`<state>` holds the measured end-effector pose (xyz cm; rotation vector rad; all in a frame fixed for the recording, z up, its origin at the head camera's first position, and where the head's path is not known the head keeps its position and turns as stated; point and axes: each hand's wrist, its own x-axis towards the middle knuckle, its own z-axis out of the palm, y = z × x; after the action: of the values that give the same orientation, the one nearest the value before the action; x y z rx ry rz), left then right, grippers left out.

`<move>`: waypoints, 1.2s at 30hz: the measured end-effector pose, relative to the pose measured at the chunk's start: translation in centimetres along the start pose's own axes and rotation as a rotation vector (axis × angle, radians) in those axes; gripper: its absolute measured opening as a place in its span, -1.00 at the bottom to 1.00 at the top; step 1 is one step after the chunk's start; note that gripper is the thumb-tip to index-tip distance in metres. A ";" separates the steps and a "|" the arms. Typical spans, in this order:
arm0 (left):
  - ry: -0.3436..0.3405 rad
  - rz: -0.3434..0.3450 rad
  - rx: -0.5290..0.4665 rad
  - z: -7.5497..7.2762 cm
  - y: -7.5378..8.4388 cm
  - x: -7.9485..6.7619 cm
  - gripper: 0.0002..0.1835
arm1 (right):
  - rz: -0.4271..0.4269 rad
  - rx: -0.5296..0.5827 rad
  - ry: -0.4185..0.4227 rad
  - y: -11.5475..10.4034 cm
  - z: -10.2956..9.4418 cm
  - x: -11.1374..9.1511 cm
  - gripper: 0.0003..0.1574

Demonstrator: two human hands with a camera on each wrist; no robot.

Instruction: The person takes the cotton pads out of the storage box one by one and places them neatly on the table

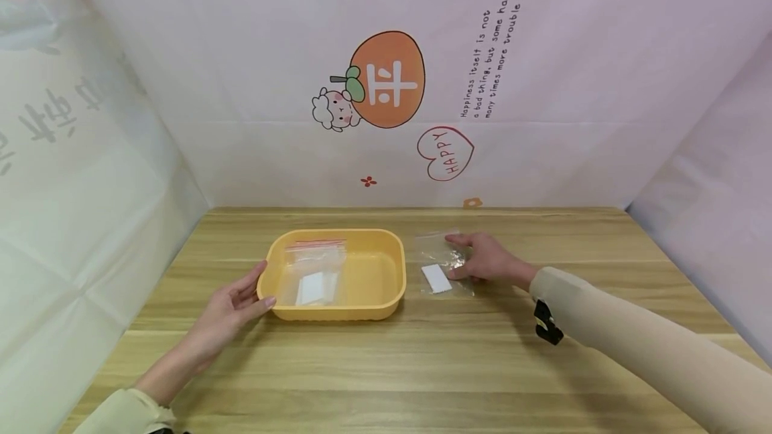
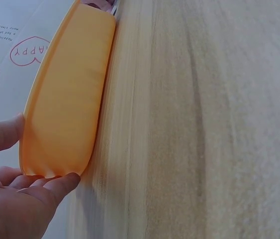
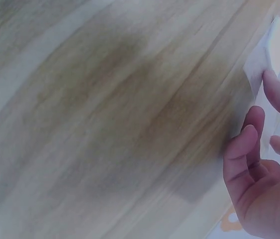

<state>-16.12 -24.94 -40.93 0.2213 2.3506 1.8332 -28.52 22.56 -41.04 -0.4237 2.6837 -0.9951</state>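
A yellow plastic basin [image 1: 374,280] with rounded corners stands on the table at the centre left. My left hand [image 1: 226,313] grips its left end; in the left wrist view the thumb is at the rim and the fingers [image 2: 62,186] lie against the side wall. Inside the basin lie clear zip bags [image 1: 322,263] with red seal lines and white contents. Just right of the basin, a clear zip bag [image 1: 443,246] holding a white rectangular piece [image 1: 436,278] lies flat. My right hand [image 1: 485,256] touches its right side, thumb and index finger spread apart.
The wood-grain table [image 1: 386,374] runs back to a printed white backdrop [image 1: 271,139], with sheeting on both sides. A black device [image 1: 547,323] is worn at the right sleeve's cuff.
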 end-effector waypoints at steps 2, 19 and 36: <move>0.000 0.003 0.000 0.0 0.0 0.0 -0.11 | 0.015 -0.013 -0.005 0.0 -0.1 0.1 0.06; -0.003 0.014 0.013 -0.3 0.0 -0.1 -0.09 | 0.028 -0.022 -0.003 -0.7 -0.7 -0.1 -0.03; -0.023 0.021 -0.013 -0.7 -0.7 -0.2 -0.10 | 0.000 -0.035 -0.074 -2.9 -2.3 0.2 -0.18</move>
<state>-16.04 -25.77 -41.42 0.2646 2.3292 1.8444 -28.91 21.75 -37.43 -0.4586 2.6383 -0.9145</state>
